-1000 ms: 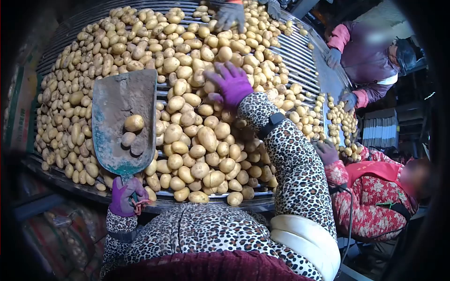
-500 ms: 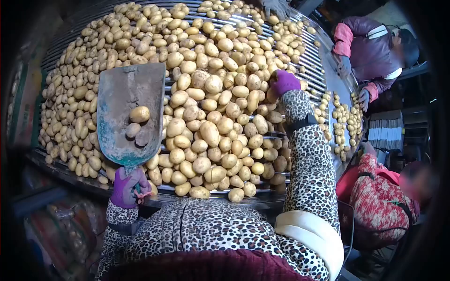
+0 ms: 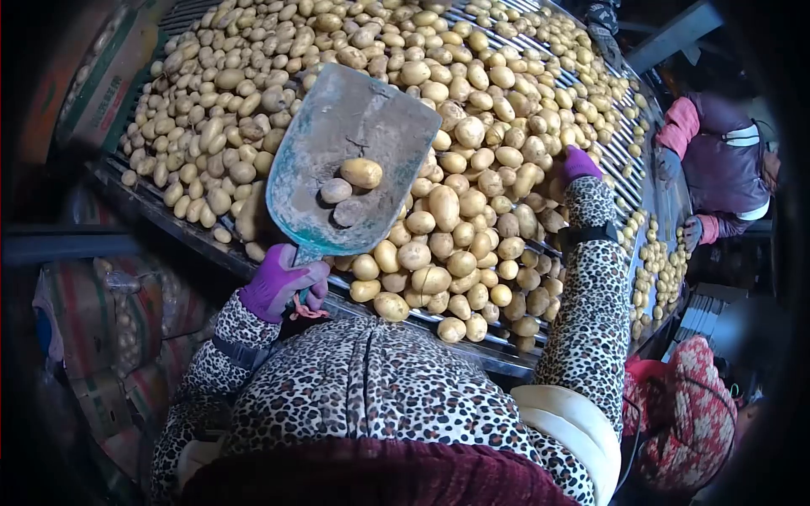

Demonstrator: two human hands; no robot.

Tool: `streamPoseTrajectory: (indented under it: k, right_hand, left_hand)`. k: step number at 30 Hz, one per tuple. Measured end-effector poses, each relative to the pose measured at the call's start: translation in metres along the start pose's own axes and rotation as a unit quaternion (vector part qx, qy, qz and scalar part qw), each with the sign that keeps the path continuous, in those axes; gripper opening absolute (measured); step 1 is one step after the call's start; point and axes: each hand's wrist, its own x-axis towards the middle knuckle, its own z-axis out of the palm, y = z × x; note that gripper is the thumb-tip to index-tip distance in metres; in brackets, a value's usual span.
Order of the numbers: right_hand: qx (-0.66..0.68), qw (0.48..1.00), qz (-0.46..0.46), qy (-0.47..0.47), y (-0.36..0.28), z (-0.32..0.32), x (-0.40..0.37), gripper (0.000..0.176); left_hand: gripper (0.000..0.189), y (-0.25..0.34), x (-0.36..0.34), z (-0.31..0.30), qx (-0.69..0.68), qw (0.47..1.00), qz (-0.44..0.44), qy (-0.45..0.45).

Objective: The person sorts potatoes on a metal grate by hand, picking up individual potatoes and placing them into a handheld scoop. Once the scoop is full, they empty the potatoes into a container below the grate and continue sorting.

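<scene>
My left hand (image 3: 287, 282), in a purple glove, is closed round the short handle of a worn green metal scoop (image 3: 367, 114). Three potatoes (image 3: 362, 173) lie in the scoop's pan, which is over the pile with its front edge pointing away and to the right. Around and under it, a thick layer of potatoes (image 3: 472, 169) covers a roller table. At the right side of the pile my right hand (image 3: 580, 164), also purple-gloved, reaches down among the potatoes. Its fingers are largely hidden, so whether it holds one does not show.
Metal rollers (image 3: 629, 164) show at the right. Beyond them, more potatoes (image 3: 662, 270) lie in rows near a person in a dark jacket (image 3: 727, 160). Another person in a red patterned top (image 3: 688, 422) is at lower right. Printed sacks (image 3: 80, 316) stand lower left.
The camera view has turned, moving the scene in the frame. The scoop has swung right and now slants, with the same three potatoes inside. My right hand stays at the pile's right side.
</scene>
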Motion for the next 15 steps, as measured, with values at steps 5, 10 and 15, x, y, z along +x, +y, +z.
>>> streamPoseTrajectory:
  k: [5, 10, 15]
  right_hand:
    - [0.085, 0.996, -0.01, 0.013, 0.028, 0.012, -0.007, 0.046]
    - [0.282, 0.949, 0.051, 0.132, 0.044, 0.02, -0.041, 0.044]
    - [0.556, 0.802, -0.19, 0.104, -0.057, -0.012, -0.112, 0.036]
  left_hand:
    - [0.019, -0.002, -0.004, 0.002, 0.025, 0.999, -0.004, -0.024]
    - [0.02, -0.013, 0.005, -0.002, 0.028, 0.998, -0.005, -0.051]
    - [0.02, -0.015, 0.012, -0.007, 0.006, 0.996, 0.016, -0.088]
